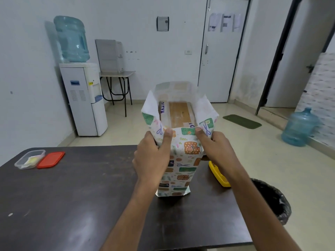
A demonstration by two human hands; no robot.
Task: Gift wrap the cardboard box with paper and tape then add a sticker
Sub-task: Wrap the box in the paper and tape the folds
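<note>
The cardboard box (179, 113) stands on end near the far edge of the dark table (72, 196), sleeved in patterned wrapping paper (181, 165); its brown top face shows inside the open upper end, with purple letters along its left side; the paper rises past that face as loose flaps on the left, right and far sides, their white undersides facing inward. The left hand (152, 156) grips the box's upper left side, thumb laid on the near face by the top edge; the right hand (217, 151) grips the upper right side the same way, thumb tip at the near top corner; the two hands are apart, the box between them. A yellow object (218, 173) lies on the table just right of the box, partly hidden by the right forearm; a clear container (30, 159) and its red lid (51, 159) sit side by side at the table's far left. A bin (275, 200) with a black liner stands beside the table on the right; a water dispenser (83, 98) stands against the left wall.
</note>
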